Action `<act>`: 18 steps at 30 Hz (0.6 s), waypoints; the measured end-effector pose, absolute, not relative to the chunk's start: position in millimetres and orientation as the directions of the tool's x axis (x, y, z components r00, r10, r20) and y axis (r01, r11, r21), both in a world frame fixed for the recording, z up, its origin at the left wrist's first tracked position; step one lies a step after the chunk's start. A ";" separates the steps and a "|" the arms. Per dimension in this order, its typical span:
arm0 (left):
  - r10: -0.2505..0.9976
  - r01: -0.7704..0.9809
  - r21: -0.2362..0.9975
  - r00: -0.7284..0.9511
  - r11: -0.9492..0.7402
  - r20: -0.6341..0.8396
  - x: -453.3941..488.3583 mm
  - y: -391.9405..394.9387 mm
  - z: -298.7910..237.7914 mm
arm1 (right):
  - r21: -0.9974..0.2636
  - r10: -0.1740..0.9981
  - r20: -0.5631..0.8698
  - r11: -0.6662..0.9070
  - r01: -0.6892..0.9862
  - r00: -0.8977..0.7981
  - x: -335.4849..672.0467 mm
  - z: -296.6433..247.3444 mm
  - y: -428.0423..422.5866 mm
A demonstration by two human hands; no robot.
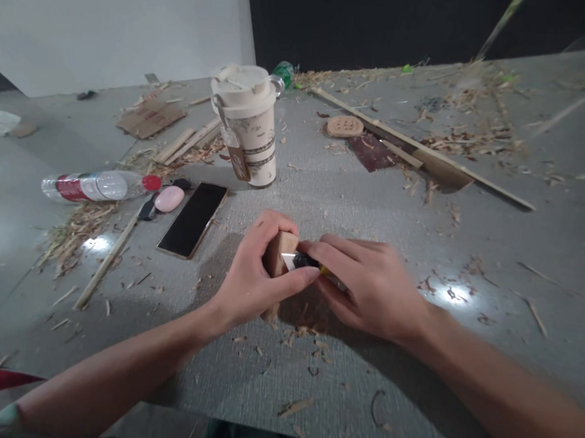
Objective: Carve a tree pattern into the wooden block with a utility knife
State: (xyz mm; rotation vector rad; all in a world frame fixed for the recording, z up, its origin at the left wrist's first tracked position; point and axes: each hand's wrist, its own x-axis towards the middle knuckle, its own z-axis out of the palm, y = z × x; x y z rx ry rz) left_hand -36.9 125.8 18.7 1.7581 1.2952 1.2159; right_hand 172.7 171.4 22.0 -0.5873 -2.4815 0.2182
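Observation:
My left hand (256,276) is closed around a small wooden block (279,251), holding it upright on the grey table (354,203). My right hand (368,284) is closed on a utility knife (303,261) with a black and yellow body. Its blade rests against the top of the block. Wood shavings (309,340) lie on the table just in front of both hands.
A beige lidded cup (249,122) stands behind my hands. A black phone (193,219), a pink oval object (169,198) and a lying plastic bottle (97,185) are to the left. Long wooden strips (427,152), a round wooden disc (345,126) and scattered shavings lie at the back right.

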 end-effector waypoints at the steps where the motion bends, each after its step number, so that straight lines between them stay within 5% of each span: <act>1: 0.947 0.367 0.873 0.093 -0.321 0.309 -37.0 126.2 18.3 | -0.278 0.453 0.495 0.891 0.359 -0.742 172.8 21.9 171.6; 18: 0.952 0.429 0.858 0.016 -0.284 0.307 -32.9 119.4 27.2 | -0.223 0.531 0.583 0.832 0.507 -0.615 166.0 25.4 160.3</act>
